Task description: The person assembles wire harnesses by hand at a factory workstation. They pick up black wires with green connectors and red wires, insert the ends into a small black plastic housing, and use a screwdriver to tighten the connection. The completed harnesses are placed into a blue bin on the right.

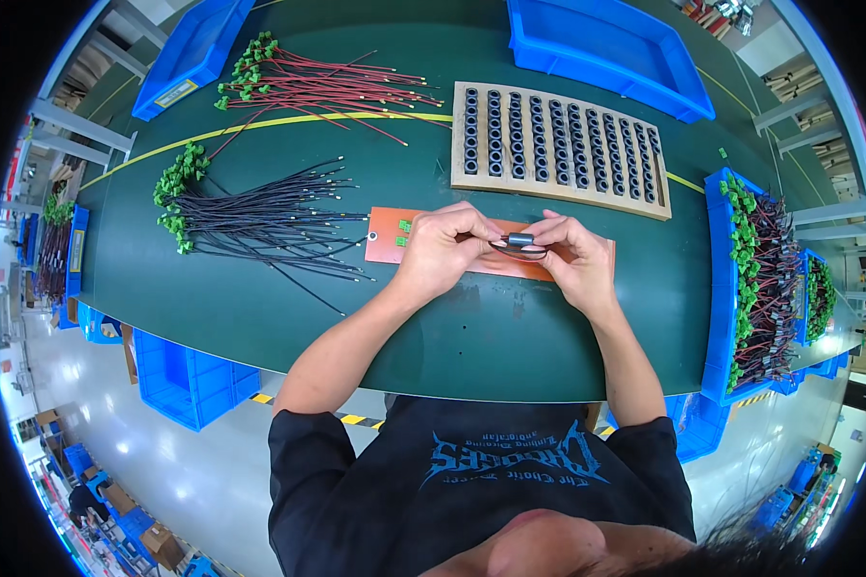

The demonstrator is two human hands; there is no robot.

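Observation:
Over an orange board (385, 252) on the green table, both my hands are closed around one small piece of work. It is a black cylindrical ferrite core (520, 239) with dark and reddish wires (516, 253) looped by it. My left hand (443, 245) pinches the wires at the core's left end. My right hand (577, 258) grips the core's right end and the wire there; its fingertips partly hide how the wires run. Small green connectors (403, 228) sit on the board's left part, beside my left hand.
Behind my hands lies a wooden tray (464, 180) with rows of black cores. To the left are black wires (269, 212) and red wires (337, 85) with green connectors. Blue bins stand at the back right (606, 58), back left (191, 58) and right (718, 288), the last full of wired parts.

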